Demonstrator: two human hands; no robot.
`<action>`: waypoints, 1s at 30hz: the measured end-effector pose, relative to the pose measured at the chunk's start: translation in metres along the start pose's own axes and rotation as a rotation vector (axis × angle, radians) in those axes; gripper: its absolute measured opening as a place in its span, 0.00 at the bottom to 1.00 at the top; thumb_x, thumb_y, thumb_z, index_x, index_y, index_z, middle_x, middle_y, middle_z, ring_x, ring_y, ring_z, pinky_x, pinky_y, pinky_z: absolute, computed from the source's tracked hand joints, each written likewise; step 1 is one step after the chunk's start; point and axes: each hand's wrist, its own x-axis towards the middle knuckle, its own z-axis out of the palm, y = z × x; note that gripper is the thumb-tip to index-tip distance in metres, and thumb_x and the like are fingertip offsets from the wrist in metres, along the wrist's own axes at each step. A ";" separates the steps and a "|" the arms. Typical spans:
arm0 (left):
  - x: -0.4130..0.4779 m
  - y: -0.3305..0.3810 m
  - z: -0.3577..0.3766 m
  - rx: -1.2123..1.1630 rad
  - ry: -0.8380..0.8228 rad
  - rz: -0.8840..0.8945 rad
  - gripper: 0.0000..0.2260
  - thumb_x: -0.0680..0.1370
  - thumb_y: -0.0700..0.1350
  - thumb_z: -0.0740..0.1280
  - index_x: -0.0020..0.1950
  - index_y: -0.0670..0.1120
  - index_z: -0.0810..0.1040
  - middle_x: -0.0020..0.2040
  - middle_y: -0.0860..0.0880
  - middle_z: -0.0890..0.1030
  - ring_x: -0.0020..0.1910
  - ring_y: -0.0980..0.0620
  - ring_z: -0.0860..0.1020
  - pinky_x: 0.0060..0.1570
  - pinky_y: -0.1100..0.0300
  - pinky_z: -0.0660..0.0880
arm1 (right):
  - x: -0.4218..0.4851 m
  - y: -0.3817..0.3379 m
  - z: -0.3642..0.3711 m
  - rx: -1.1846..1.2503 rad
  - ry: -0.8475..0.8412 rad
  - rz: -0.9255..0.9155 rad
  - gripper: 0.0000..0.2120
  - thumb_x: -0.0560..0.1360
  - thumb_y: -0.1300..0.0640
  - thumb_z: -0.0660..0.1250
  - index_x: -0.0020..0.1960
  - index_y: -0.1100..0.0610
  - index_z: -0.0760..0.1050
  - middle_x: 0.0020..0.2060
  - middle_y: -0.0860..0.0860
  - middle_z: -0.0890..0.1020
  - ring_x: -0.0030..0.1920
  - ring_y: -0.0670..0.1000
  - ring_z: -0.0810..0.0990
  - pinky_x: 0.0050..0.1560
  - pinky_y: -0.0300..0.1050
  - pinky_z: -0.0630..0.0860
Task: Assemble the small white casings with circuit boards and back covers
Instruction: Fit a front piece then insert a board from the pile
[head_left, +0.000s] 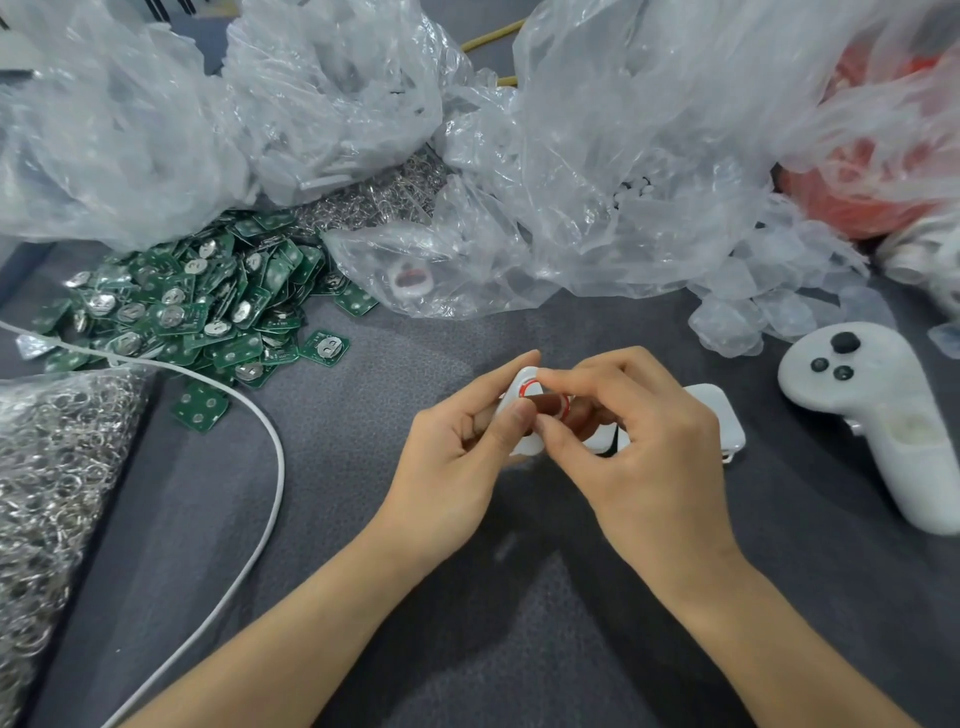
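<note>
A small white casing with a red ring on its face is held between both hands above the grey mat. My left hand grips its left side, thumb on the lower edge. My right hand pinches its right side with thumb and forefinger. Much of the casing is hidden by fingers. A heap of green circuit boards with round metal battery clips lies at the left. Another white casing with a red part shows through a clear plastic bag.
Crumpled clear plastic bags fill the back. A bag of metal rings sits at the left edge, and a white cable curves past it. A white controller lies at the right, with a white box behind my right hand.
</note>
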 end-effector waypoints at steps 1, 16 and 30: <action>0.000 0.000 0.000 0.009 0.000 0.004 0.15 0.76 0.47 0.62 0.62 0.52 0.74 0.45 0.57 0.85 0.48 0.61 0.83 0.44 0.71 0.75 | 0.000 0.000 0.000 -0.004 0.003 -0.001 0.11 0.67 0.65 0.76 0.49 0.58 0.83 0.41 0.49 0.78 0.38 0.43 0.76 0.42 0.27 0.72; -0.001 -0.002 -0.001 0.035 0.039 0.001 0.13 0.78 0.50 0.64 0.60 0.49 0.78 0.46 0.48 0.86 0.49 0.50 0.84 0.53 0.53 0.80 | -0.002 0.001 0.003 -0.044 0.001 -0.062 0.10 0.67 0.64 0.76 0.48 0.60 0.83 0.40 0.51 0.77 0.39 0.43 0.74 0.43 0.26 0.70; 0.000 0.003 0.002 -0.377 -0.043 -0.061 0.16 0.75 0.47 0.64 0.61 0.43 0.77 0.58 0.45 0.82 0.58 0.46 0.80 0.50 0.56 0.79 | 0.009 -0.001 -0.014 0.500 -0.151 0.297 0.16 0.67 0.56 0.76 0.52 0.46 0.79 0.38 0.46 0.81 0.35 0.42 0.76 0.39 0.41 0.78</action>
